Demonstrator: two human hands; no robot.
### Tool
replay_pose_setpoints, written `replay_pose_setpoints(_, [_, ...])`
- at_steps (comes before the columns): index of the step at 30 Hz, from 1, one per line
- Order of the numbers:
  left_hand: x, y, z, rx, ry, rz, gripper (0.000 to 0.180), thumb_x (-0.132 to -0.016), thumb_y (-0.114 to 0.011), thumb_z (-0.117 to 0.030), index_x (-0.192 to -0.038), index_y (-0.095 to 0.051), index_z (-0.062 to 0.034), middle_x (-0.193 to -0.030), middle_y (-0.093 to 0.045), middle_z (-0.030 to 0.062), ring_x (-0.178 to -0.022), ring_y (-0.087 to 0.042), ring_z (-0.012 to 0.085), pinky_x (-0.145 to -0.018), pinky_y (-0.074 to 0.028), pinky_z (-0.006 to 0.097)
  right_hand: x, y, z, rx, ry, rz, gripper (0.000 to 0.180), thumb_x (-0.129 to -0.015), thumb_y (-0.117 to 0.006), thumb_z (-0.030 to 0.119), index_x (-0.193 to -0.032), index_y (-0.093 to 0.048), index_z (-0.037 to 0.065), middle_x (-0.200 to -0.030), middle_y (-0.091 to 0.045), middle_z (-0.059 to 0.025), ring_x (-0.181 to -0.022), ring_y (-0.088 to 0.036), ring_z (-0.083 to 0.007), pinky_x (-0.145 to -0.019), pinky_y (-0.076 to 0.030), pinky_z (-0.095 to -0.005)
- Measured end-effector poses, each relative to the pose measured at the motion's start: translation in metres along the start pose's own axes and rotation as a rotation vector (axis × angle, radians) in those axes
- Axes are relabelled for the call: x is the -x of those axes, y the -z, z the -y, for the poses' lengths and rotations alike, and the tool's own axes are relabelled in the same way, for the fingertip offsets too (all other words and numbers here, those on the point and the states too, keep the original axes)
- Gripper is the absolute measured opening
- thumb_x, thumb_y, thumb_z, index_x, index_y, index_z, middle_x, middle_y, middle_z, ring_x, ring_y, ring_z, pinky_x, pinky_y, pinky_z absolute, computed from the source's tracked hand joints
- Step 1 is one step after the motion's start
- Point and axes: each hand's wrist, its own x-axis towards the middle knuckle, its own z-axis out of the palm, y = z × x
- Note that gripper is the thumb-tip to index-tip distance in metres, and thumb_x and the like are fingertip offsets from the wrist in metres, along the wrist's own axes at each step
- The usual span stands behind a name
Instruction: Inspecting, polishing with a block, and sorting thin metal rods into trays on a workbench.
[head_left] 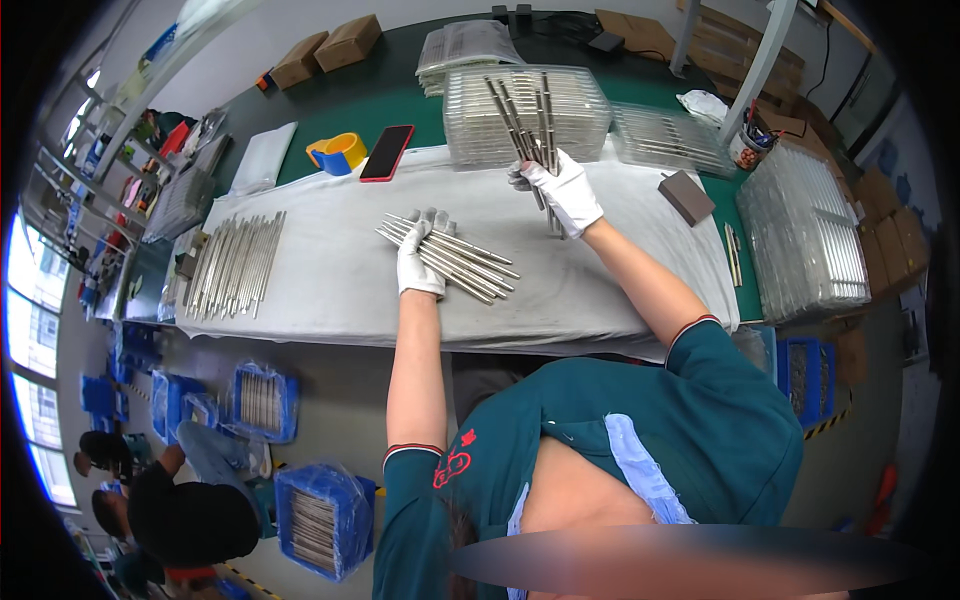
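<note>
1. The left hand (420, 262), in a white glove, lies palm down with fingers spread on a loose pile of metal rods (455, 262) on the white cloth (330, 280); the forearm reaches straight out from the body.
2. The right hand (565, 190), also gloved, is raised above the cloth and clenched around a bundle of rods (525, 125) that fans upward from the fist.
3. A second group of rods (238, 262) lies in a row at the cloth's left end, well apart from both hands.
4. Behind the raised bundle stands a stack of clear plastic trays (525, 110); more clear trays (805, 235) sit at the right.
5. Blue crates (262, 402) on the floor hold further rods.
</note>
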Motion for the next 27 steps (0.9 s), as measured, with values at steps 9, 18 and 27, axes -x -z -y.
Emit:
replay_pose_setpoints(9, [0.0, -0.001, -0.001, -0.008, -0.004, 0.006, 0.045, -0.084, -0.052, -0.004, -0.127, -0.038, -0.0104, -0.121, -0.047, 0.0127, -0.114, -0.047, 0.0326, -0.096, -0.04, 0.053, 0.048, 0.02, -0.048, 0.298, -0.01, -0.182, 0.02, -0.086, -0.061, 0.022, -0.093, -0.061, 0.004, -0.08, -0.064, -0.0019, -0.078, -0.058, -0.0097, -0.072, -0.045, -0.0241])
replay_pose_setpoints(18, [-0.002, 0.003, 0.0, 0.004, -0.017, 0.009, 0.047, -0.083, -0.053, -0.003, -0.127, -0.038, -0.0094, -0.121, -0.047, 0.013, -0.114, -0.048, 0.0319, -0.096, -0.041, 0.051, 0.045, 0.031, -0.043, 0.073, -0.049, -0.166, 0.03, -0.09, -0.057, 0.016, -0.115, -0.057, 0.0, -0.096, -0.065, -0.0061, -0.091, -0.062, -0.0159, -0.084, -0.048, -0.0282])
replay_pose_setpoints(27, [-0.002, 0.002, 0.001, -0.001, -0.013, 0.013, 0.046, -0.083, -0.053, -0.003, -0.126, -0.039, -0.0093, -0.12, -0.048, 0.0125, -0.114, -0.048, 0.0319, -0.097, -0.04, 0.051, 0.039, 0.03, -0.043, -0.103, -0.003, -0.153, 0.028, -0.086, -0.062, 0.016, -0.109, -0.06, 0.001, -0.095, -0.066, -0.0048, -0.087, -0.062, -0.0119, -0.078, -0.048, -0.025])
